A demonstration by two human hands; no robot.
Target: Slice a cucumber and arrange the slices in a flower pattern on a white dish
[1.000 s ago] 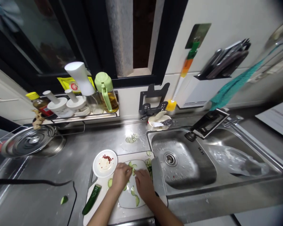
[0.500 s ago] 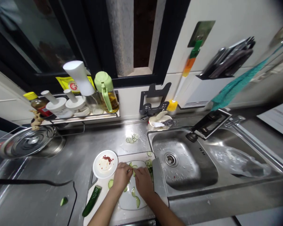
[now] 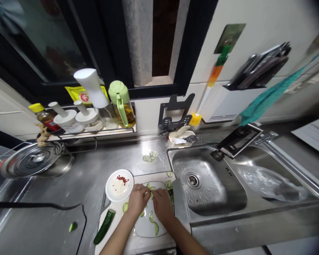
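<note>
Close together over the white cutting board (image 3: 149, 231), my left hand (image 3: 138, 198) and my right hand (image 3: 161, 205) meet fingertip to fingertip. Their fingers are closed in a pinch around a pale green cucumber slice (image 3: 152, 194), which they largely cover. More cucumber slices (image 3: 156, 228) lie loose on the board, with a cluster of them (image 3: 169, 185) along its right side. A cut length of cucumber (image 3: 104, 226) rests on the board's left part. Beside my left hand, a white plate (image 3: 112, 193) holds small red pieces.
A steel sink (image 3: 207, 184) is to the right, with a plastic bag (image 3: 271, 182) in the second basin. Several thin slices (image 3: 150, 156) and a cucumber end (image 3: 72, 226) lie on the counter. A lidded pot (image 3: 37, 161) and a seasoning rack (image 3: 98, 132) stand left.
The camera view has shifted slightly, so everything appears a little further right. My hands keep the same pinch over the board, with hardly any movement.
</note>
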